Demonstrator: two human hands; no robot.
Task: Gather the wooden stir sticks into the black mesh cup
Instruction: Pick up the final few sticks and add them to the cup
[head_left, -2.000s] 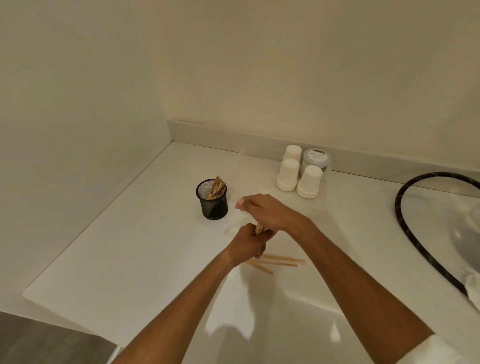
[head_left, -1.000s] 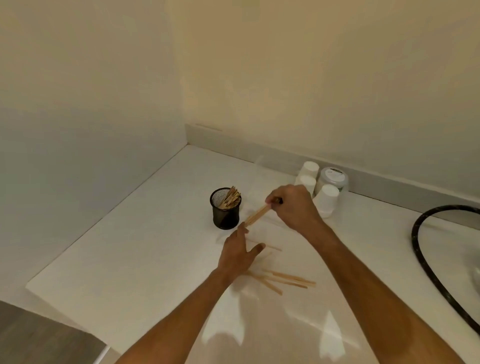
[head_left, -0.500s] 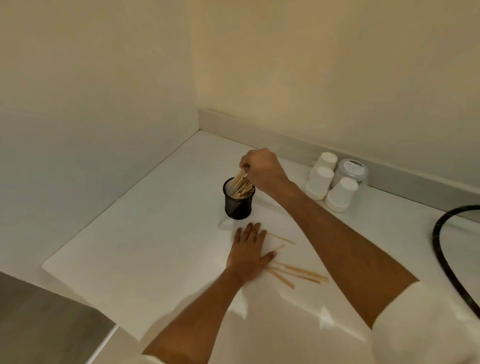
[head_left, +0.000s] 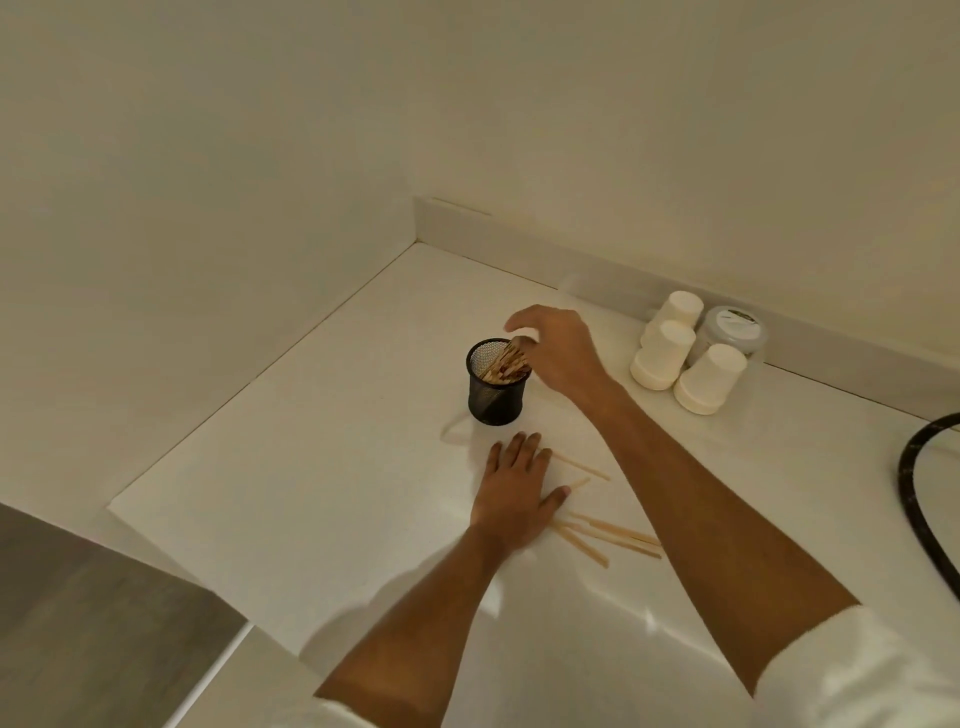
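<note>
Stir sticks (head_left: 605, 535) loose by flat left hand (head_left: 514, 493); right hand (head_left: 558, 353) over mesh cup (head_left: 493, 397) — fingers relaxed

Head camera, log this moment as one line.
right hand open over black mesh cup | left hand flat on counter | loose stir sticks remain

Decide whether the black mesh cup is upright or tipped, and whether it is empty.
Upright and not empty: the black mesh cup stands on its base on the white counter, with wooden stir sticks leaning inside.
</note>
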